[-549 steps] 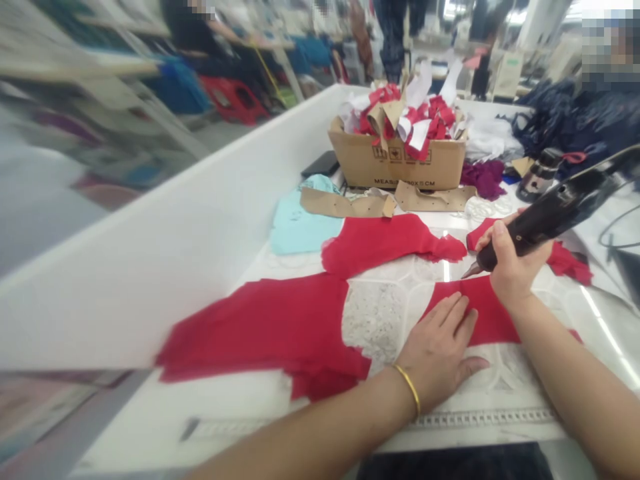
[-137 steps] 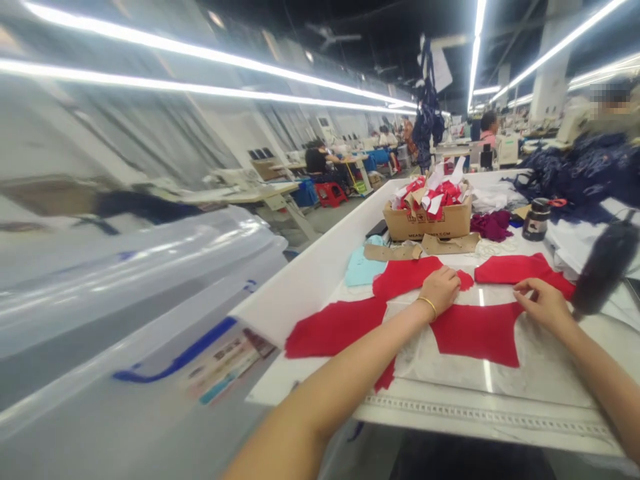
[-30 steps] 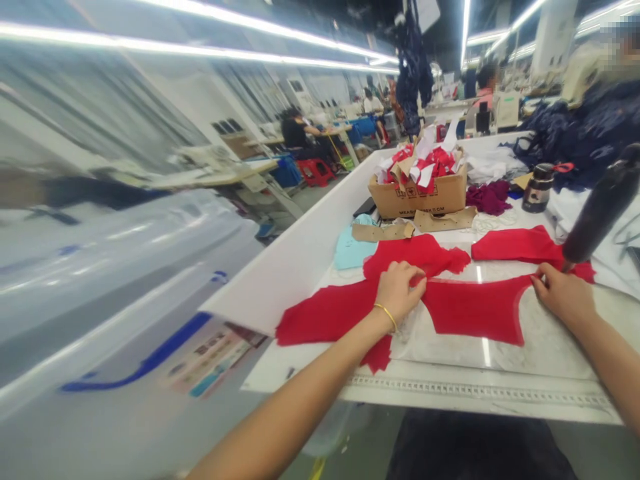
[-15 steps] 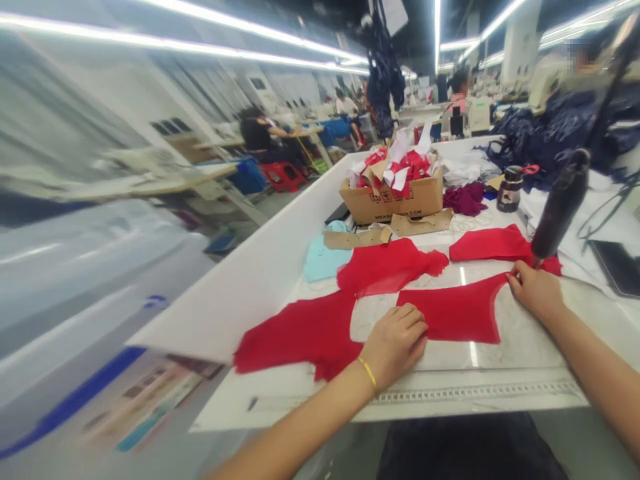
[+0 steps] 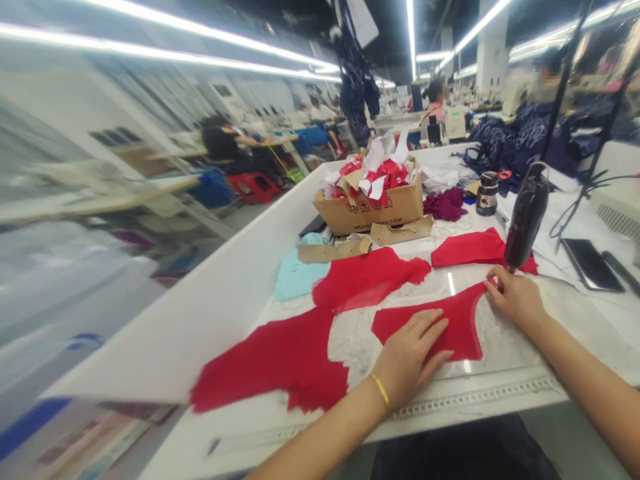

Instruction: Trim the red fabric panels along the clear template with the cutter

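A cut piece of red fabric [image 5: 463, 327] lies on the white worktable in front of me. My left hand [image 5: 413, 357], a yellow band at its wrist, rests flat on the left part of this piece with fingers stretched and slightly apart. At the upper right corner of the same piece, my right hand [image 5: 513, 297] pinches the fabric between thumb and fingers. Just behind that hand stands a black cylindrical tool [image 5: 527, 217], upright with a narrow tip; the tip's lower end is partly hidden. More red pieces lie around: one at left [image 5: 265, 367], one behind [image 5: 370, 277], a folded one [image 5: 467, 248].
A cardboard box [image 5: 373, 212] of red and white scraps stands at the back. Nearby are light blue fabric [image 5: 300, 272], a dark bottle [image 5: 487, 193] and purple cloth [image 5: 445, 203]. A phone [image 5: 593, 265] lies right; a ruler strip [image 5: 475, 398] runs along the front edge.
The view has turned to the right. My left hand has flattened and spread its fingers, moving farther onto the red piece. My right hand stays at the fabric's corner.
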Demonstrator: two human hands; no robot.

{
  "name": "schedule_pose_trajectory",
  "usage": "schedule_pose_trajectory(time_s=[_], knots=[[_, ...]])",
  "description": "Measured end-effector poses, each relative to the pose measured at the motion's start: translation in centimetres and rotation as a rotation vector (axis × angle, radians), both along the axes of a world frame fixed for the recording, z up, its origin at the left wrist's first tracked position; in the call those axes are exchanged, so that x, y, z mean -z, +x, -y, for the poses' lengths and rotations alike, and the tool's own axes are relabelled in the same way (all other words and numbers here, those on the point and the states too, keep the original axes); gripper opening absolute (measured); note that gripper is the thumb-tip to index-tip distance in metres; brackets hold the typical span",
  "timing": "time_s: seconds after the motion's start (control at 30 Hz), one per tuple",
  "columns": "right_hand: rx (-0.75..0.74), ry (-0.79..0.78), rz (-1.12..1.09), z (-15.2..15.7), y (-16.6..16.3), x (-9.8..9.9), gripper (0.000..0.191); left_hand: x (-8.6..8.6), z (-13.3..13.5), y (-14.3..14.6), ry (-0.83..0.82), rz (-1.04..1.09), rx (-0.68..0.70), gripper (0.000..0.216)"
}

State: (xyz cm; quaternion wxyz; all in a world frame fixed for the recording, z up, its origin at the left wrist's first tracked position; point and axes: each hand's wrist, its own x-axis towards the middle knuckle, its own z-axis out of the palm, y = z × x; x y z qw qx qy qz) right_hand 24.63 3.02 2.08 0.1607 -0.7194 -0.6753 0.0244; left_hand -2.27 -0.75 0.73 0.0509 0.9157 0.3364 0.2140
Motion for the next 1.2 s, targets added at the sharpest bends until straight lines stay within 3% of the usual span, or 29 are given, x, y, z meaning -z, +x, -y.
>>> schedule_pose_trajectory(time_s=[0.07, 0.17, 0.23, 0.33, 0.47, 0.7, 0.93, 1.2], knots=[[-0.02, 0.188, -0.036, 0.9, 0.3, -0.1, 0.023, 0.7, -0.8, 1.8, -0.085, -0.025, 0.032, 0.051], [0.017, 0.717, -0.148, 1.6, 0.8, -1.0, 0.023, 1.4, -2.0, 4.3, -0.186, -0.049, 0.082, 0.064], [0.044, 0.913, -0.237, 1.3, 0.8, -2.0, 0.039, 1.7, -2.9, 6.0, -0.234, -0.071, 0.108, 0.069], [-0.001, 0.755, -0.463, 0.0, 0.1, -3.5, 0.058, 2.1, -3.9, 8.1, -0.259, -0.097, 0.138, 0.075], [-0.005, 0.515, -0.718, -1.4, -1.0, -4.7, 0.054, 3.1, -4.4, 9.3, -0.256, -0.098, 0.127, 0.08], [0.036, 0.638, -0.766, -3.0, -1.5, -5.8, 0.025, 3.5, -4.0, 8.0, -0.252, -0.108, 0.12, 0.082], [0.061, 0.791, -0.798, -4.1, -1.9, -5.4, 0.032, 3.3, -4.0, 6.6, -0.265, -0.134, 0.115, 0.081], [0.037, 0.822, -0.847, -5.0, -1.7, -4.4, 0.036, 3.6, -3.8, 3.6, -0.235, -0.136, 0.122, 0.086]])
